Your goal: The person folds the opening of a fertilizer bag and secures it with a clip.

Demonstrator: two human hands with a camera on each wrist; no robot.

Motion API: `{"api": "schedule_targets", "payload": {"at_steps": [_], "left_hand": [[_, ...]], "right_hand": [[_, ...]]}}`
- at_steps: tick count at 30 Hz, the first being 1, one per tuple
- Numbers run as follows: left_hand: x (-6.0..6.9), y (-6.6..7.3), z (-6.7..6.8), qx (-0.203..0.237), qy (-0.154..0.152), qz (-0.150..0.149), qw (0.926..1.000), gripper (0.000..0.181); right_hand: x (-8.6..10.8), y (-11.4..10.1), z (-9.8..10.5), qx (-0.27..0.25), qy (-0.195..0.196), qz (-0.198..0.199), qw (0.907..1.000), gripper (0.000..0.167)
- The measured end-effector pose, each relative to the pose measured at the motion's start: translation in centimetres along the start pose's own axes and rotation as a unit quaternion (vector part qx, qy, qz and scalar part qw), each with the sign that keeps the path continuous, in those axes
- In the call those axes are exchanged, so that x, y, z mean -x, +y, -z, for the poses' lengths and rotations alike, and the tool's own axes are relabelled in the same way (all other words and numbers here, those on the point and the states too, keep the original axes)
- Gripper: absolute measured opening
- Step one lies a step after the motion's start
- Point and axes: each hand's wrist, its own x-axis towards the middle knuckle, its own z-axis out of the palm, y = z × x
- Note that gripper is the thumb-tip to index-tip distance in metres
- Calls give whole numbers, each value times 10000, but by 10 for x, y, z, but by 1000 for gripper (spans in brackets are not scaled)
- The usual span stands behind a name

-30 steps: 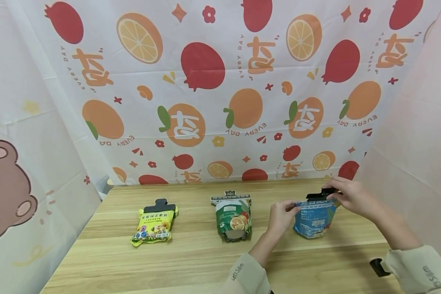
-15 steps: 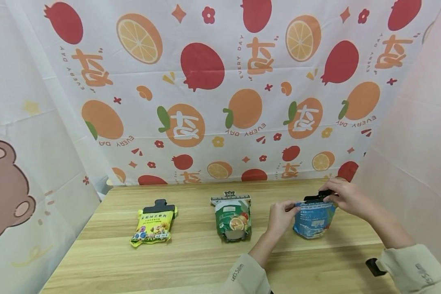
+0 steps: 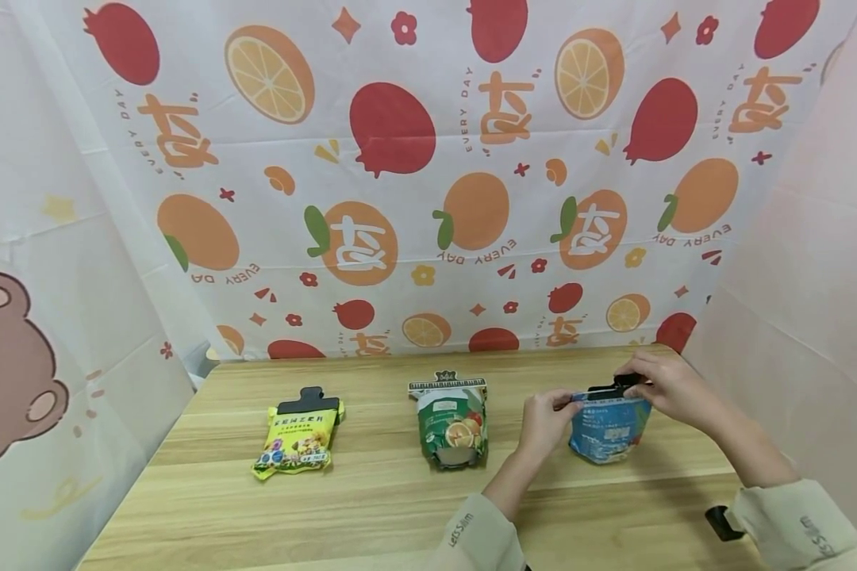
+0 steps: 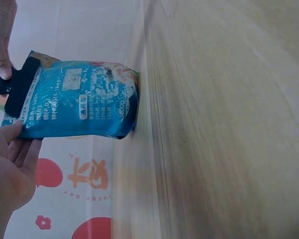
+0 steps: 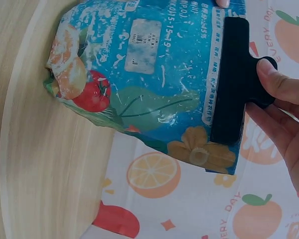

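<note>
A blue fertilizer bag (image 3: 609, 434) with printed fruit stands upright on the right side of the table. At its top left corner my left hand (image 3: 545, 424) pinches the edge between thumb and fingers. My right hand (image 3: 670, 388) grips the handle of a black bag clip (image 5: 230, 79), thumb on one side and fingers on the other. In the right wrist view the clip's long bar lies across the bag's top edge. The left wrist view shows the bag (image 4: 79, 99) from its other end, with its base against the wooden table.
A yellow bag (image 3: 296, 444) with a black clip (image 3: 309, 402) on top lies at the table's left. In the middle sits a green bag (image 3: 443, 424) topped by a patterned clip (image 3: 447, 384). A fruit-print curtain (image 3: 400, 301) hangs behind the table (image 3: 314, 515).
My right hand and the black clip have shifted a little left along the bag's top edge. The left hand keeps its place at the corner.
</note>
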Motion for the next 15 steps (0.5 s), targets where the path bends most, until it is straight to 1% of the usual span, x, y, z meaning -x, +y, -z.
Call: {"api": "schedule_targets", "payload": {"at_steps": [2, 4, 7, 9, 12, 14, 15], "left_hand": [[0, 0, 0, -6, 17, 16, 10000, 11], [-1, 0, 0, 1, 52, 62, 10000, 10], [-2, 0, 0, -33, 86, 89, 9999, 10], [-1, 0, 0, -47, 108, 65, 9999, 10], [0, 0, -2, -71, 122, 7, 9999, 11], [2, 0, -3, -85, 207, -2, 9997, 11], [3, 0, -4, -95, 273, 18, 9996, 12]], "right_hand": [[1, -1, 0, -5, -8, -108, 9999, 36], [2, -4, -1, -6, -61, -316, 9995, 36], [5, -7, -4, -81, -170, -768, 9969, 39], [9, -9, -6, -240, -197, -1113, 9933, 41], [17, -12, -9, -591, -85, -1673, 9841, 46], [24, -13, -10, -966, 99, -2119, 9725, 46], [28, -14, -10, -1144, 196, -2391, 9640, 45]]}}
